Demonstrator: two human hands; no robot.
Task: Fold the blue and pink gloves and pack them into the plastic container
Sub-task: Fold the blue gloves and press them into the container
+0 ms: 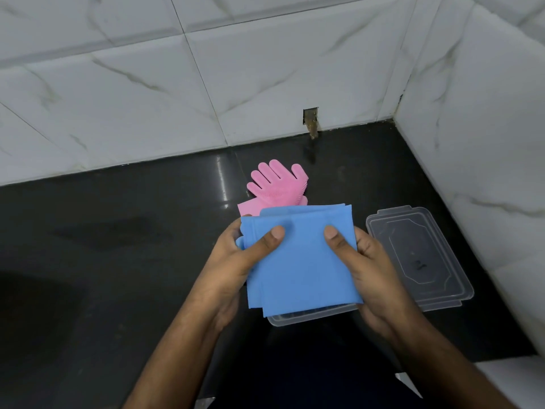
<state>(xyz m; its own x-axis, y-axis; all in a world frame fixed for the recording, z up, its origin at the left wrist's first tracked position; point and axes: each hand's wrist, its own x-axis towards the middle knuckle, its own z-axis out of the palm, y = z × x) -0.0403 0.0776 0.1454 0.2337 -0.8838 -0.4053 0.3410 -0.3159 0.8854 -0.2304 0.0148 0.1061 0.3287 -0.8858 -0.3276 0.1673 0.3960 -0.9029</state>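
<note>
The folded blue rubber gloves [300,255] sit in both of my hands, held as a flat stack above the clear rectangular plastic container [298,318], of which I see only the near rim poking out beneath the blue sheet. My left hand [236,261] grips the stack's left edge, thumb pressed on top and the other fingers curled out of sight underneath. My right hand [371,261] holds the right edge the same way, thumb on top, fingers wrapped below.

Beyond the blue stack, the pink rubber gloves with bristled palms [277,184] lie on the table, their glove tips pointing toward the back wall; their cuffs disappear behind the blue stack. To the right of my hands, the clear plastic lid [418,255] lies flat on the table, just beside the container.

The table [118,237] is a glossy black stone surface that reflects light in streaks near the pink gloves, with a duller smudged patch to the left. It runs into a corner formed by white marble-veined wall tiles [147,84] behind and to the right. Low in the back wall, where tile meets table, there is a small rough rectangular hole [311,119].
</note>
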